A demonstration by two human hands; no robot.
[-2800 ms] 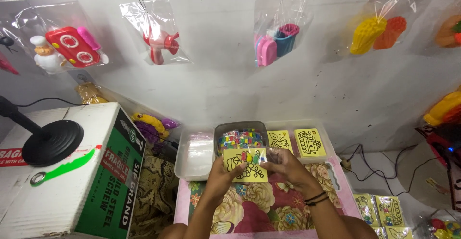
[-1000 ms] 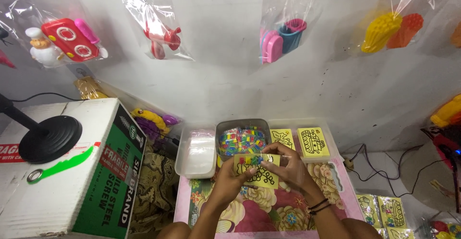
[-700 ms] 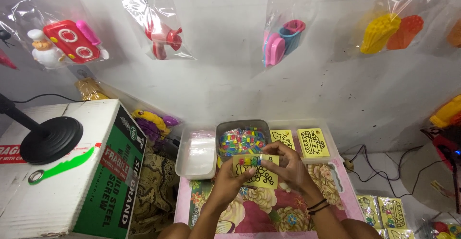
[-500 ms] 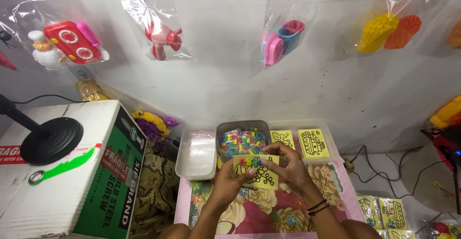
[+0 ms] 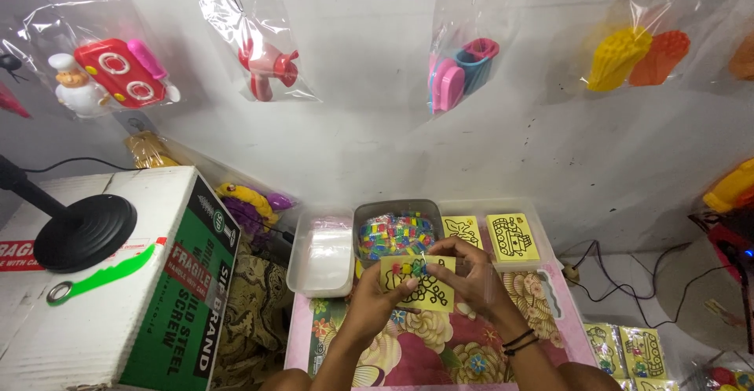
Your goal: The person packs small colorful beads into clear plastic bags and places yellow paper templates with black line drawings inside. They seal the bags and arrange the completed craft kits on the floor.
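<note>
While flat, the yellow card (image 5: 420, 282) sits between both hands (image 5: 428, 281).

Both forearms are bare, without sleeves. The right hand (image 5: 471, 277) has thin dark bands (image 5: 517, 341) around its wrist; the left hand (image 5: 377, 301) wears nothing.

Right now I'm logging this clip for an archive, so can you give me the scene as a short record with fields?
Left hand: left hand grips the yellow card at its left edge.
Right hand: right hand holds the card's right side.
Card: black line drawing, small coloured pieces at its top.
Behind: grey tub of coloured pieces; clear tray.
Surface: floral cloth.
Wall: bagged toys.
</note>
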